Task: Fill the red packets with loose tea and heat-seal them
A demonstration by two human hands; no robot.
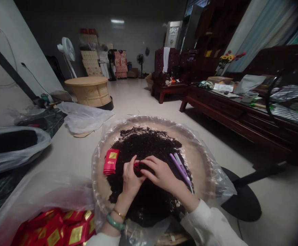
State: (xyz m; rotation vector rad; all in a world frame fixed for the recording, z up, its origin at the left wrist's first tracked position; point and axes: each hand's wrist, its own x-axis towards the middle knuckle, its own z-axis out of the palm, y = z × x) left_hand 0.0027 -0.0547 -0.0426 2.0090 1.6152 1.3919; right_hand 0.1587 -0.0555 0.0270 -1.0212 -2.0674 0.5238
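Above a heap of dark, loose dried leaves that look like tea point(151, 143), my left hand point(131, 180) holds a small red packet point(137, 166), thumb and fingers curled round it. My right hand point(159, 171) meets it there, its fingers bent at the packet's opening; whether leaves are pinched in them is hidden. A stack of flat red packets with gold labels point(111, 162) lies on the heap to the left. To the right of my right hand rests a purple flat iron point(181, 168). All this lies in a round, shallow tray lined with clear plastic point(202, 160).
At lower left a clear plastic bag point(69, 188) holds many red and gold packets point(74, 234). Another bag of dark material point(40, 150) stands at far left. A fan base point(243, 201) is close on the right, by a long wooden table point(230, 114). Behind stands a round stool point(89, 90).
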